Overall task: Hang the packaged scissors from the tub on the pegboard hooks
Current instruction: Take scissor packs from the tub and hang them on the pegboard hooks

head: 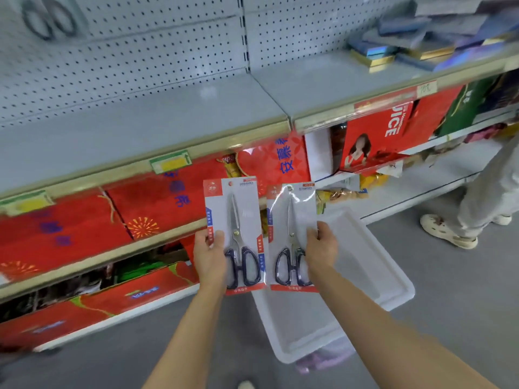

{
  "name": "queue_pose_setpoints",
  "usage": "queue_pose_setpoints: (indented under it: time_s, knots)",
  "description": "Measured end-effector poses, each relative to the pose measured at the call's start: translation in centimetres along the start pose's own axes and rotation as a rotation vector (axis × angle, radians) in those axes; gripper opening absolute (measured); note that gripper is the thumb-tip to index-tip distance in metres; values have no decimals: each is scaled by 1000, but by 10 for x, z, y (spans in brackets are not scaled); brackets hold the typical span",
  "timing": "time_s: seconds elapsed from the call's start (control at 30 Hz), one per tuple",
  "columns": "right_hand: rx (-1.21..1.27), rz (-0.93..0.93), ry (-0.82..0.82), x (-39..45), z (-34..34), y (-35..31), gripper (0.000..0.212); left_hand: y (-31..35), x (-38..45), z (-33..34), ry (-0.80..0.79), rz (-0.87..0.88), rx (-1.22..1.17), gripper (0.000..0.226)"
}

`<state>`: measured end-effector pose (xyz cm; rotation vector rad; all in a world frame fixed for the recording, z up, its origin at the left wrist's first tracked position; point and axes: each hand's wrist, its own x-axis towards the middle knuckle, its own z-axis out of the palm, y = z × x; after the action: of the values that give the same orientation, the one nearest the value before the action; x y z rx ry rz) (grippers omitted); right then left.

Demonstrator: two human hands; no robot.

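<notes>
My left hand point(209, 255) grips one packaged pair of scissors point(237, 220) by its left edge, held upright. Beside it, my right hand point(321, 247) grips a second scissors pack point(286, 220) by its right edge. Both packs have white and red cards and dark blue handles. Below them on the floor sits the white tub point(373, 270); nothing shows inside it. The grey pegboard point(126, 54) fills the upper left. One scissors pack point(49, 18) hangs there, blurred, at the top left corner.
A grey shelf point(168, 119) juts out under the pegboard. Red gift boxes point(70, 231) fill the lower shelves. Flat boxed goods point(421, 43) lie on the upper right shelf. Another person's legs and pale shoes point(449, 228) stand at the right on the grey floor.
</notes>
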<state>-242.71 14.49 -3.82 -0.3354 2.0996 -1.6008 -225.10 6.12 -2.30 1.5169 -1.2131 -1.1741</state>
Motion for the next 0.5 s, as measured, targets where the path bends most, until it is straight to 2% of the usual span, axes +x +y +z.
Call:
queue_pose_setpoints:
  time_s: [0.23, 0.33, 0.5]
  knots:
    - [5, -262, -196, -58, 42, -97, 13, 74, 2, -88, 196, 115, -103, 13]
    - [55, -359, -269, -90, 65, -138, 22, 102, 11, -133, 258, 167, -131, 10]
    - [126, -441, -331, -147, 115, -194, 19, 145, 24, -219, 361, 204, -165, 5]
